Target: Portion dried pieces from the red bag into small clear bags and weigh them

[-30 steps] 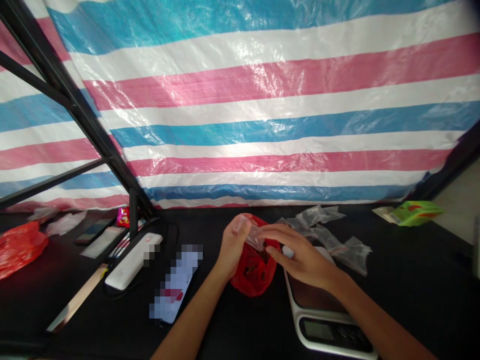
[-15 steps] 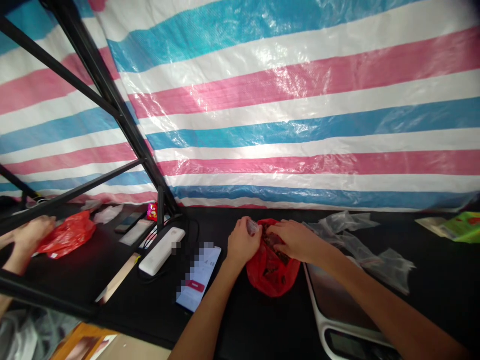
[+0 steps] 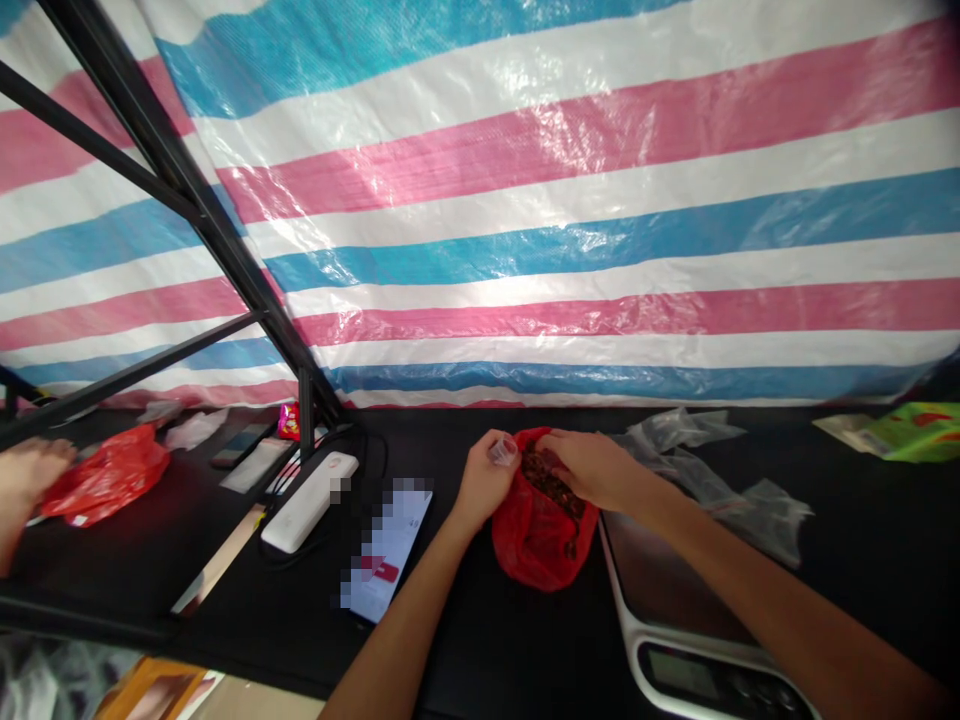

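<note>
Red plastic bag [image 3: 541, 540], thin and crumpled, sits open on the surface, directly in front of the person and holding dark brown pieces.

Overview, largest items first:
- Striped tarpaulin [image 3: 570, 210], blue, white and pink, hangs behind the work area.
- Black metal frame [image 3: 180, 180] braces the tarpaulin on the left.
- Black surface [image 3: 885, 570] carries all items below.
- Digital kitchen scale [image 3: 667, 590], with a metal platform and white body, stands just beside the red plastic bag, on the right.
- Clear plastic bags [image 3: 712, 470] lie loosely beyond the scale.
- White power bank [image 3: 309, 502] and smartphone [image 3: 386, 550], its screen pixelated, lie left of the work area.
- Second red bag [image 3: 105, 475] lies well to the left, near another person's hand [image 3: 26, 480].

Hand positions:
- Left hand [image 3: 484, 482] is closed in a pinch on a small clear plastic bag [image 3: 504, 452], just above the rim of the red plastic bag.
- Right hand [image 3: 589, 468] curls into the mouth of the red plastic bag, with its fingers over the dark brown pieces [image 3: 551, 482]. Whether it grips any pieces cannot be told.

Handling note: a pinch this close to the rim keeps thin film under control, with both hands together over the opening.
</note>
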Demonstrator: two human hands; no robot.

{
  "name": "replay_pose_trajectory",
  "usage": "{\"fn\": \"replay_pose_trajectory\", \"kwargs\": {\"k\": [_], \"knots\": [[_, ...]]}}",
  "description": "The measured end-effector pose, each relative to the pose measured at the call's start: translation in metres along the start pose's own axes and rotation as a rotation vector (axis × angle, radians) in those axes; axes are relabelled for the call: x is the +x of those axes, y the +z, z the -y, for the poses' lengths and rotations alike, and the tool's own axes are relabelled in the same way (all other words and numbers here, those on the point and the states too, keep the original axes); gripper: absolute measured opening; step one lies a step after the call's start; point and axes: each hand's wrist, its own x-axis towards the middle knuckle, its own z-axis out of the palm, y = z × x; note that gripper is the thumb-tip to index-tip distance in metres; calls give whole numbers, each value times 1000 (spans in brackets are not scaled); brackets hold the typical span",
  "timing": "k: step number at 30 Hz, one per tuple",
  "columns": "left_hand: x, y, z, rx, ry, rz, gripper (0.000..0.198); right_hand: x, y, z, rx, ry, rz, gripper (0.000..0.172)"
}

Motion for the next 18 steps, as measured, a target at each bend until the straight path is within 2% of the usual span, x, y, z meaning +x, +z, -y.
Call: {"fn": "replay_pose_trajectory", "kwargs": {"k": [4, 8, 11, 12, 15, 18], "knots": [[0, 4, 4, -38, -66, -44, 12, -1, 1, 1, 10, -33, 5, 31], [-2, 2, 2, 16, -84, -78, 9, -2, -1, 5, 8, -63, 12, 35], [-6, -7, -4, 182, -86, -154, 8, -3, -3, 10, -13, -89, 16, 34], [-7, -10, -6, 328, -116, -171, 7, -2, -3, 11, -20, -92, 14, 34], [-9, -18, -9, 476, -210, -98, 7, -1, 0, 13, -15, -99, 14, 36], [-5, -19, -6, 340, -230, -24, 15, -1, 5, 13, 25, -117, 30, 39]]}}
